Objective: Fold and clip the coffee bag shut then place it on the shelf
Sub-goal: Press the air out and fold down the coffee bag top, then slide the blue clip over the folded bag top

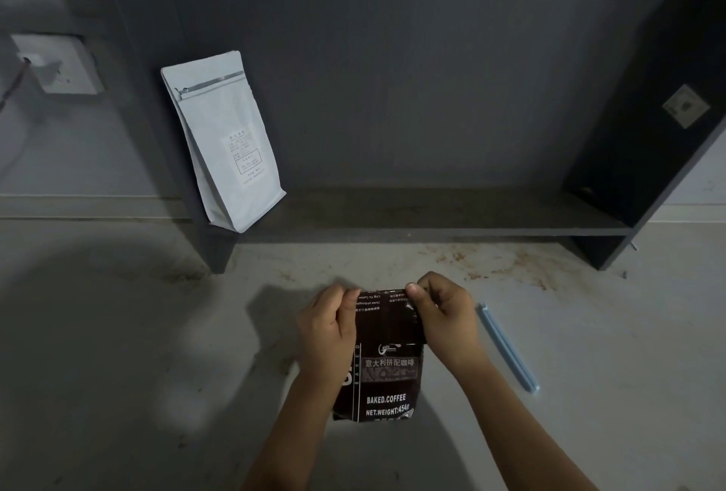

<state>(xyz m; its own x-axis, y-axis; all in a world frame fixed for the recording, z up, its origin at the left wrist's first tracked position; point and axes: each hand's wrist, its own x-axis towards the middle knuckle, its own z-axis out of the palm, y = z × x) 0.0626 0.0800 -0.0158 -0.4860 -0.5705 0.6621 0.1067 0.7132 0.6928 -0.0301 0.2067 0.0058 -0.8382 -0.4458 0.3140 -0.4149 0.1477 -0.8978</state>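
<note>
A dark brown coffee bag [387, 369] with white print stands on the pale floor in front of me. My left hand [328, 329] pinches its top left corner and my right hand [444, 314] pinches its top right corner. The top edge is bent over between my fingers. A long light-blue clip [506, 347] lies on the floor just right of my right hand, untouched. The dark grey shelf [451, 215] runs low across the back.
A pale blue pouch [228, 141] stands upright at the shelf's left end, leaning against the left side panel. The shelf's dark right panel [648, 160] rises at the right. A wall socket [59, 62] sits at the far left. Brown stains mark the floor before the shelf.
</note>
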